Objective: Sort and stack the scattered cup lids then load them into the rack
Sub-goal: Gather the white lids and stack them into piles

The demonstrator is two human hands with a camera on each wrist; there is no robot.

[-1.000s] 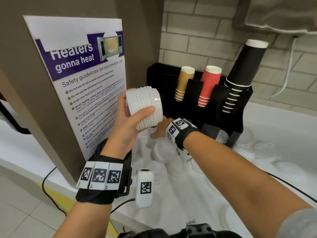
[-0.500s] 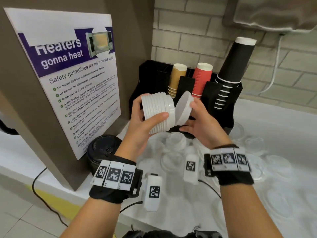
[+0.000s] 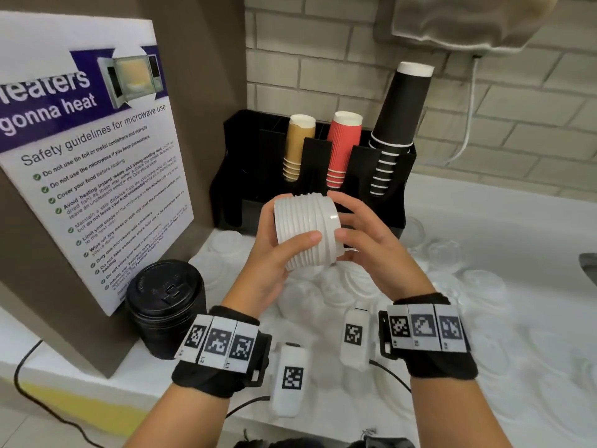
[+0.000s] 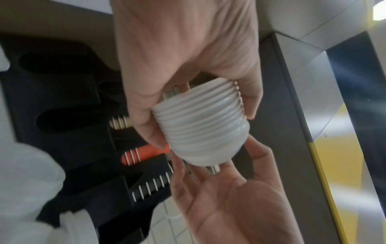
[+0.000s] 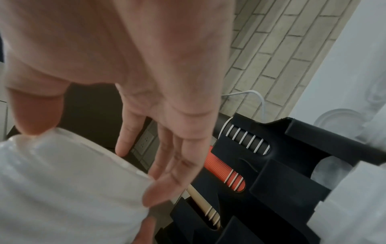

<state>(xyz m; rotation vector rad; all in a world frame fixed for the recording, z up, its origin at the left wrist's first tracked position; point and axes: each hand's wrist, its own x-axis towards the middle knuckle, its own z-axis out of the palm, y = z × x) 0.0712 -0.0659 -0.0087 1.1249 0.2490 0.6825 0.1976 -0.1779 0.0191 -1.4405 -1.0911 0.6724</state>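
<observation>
My left hand (image 3: 286, 221) grips a stack of white cup lids (image 3: 303, 231) on its side, thumb in front and fingers behind, above the counter and in front of the black rack (image 3: 232, 150). The right hand (image 3: 347, 218) rests against the stack's right end, fingers nearly straight over the top rim and thumb below. From the left wrist the ribbed stack (image 4: 208, 140) shows with the right palm (image 4: 225, 206) spread beneath it. In the right wrist view the end lid (image 5: 62, 181) lies under the right hand's straight fingers (image 5: 167, 165).
The rack holds tan cups (image 3: 298, 147), red cups (image 3: 344, 147) and tall black cups (image 3: 403, 124). A stack of black lids (image 3: 166, 305) stands at the left by a signboard (image 3: 97, 176). Several loose clear lids (image 3: 442, 250) lie scattered on the white counter (image 3: 484, 227).
The right hand came up from the counter with one white lid and set it onto the stack's right end. The left hand lowered the stack toward the middle.
</observation>
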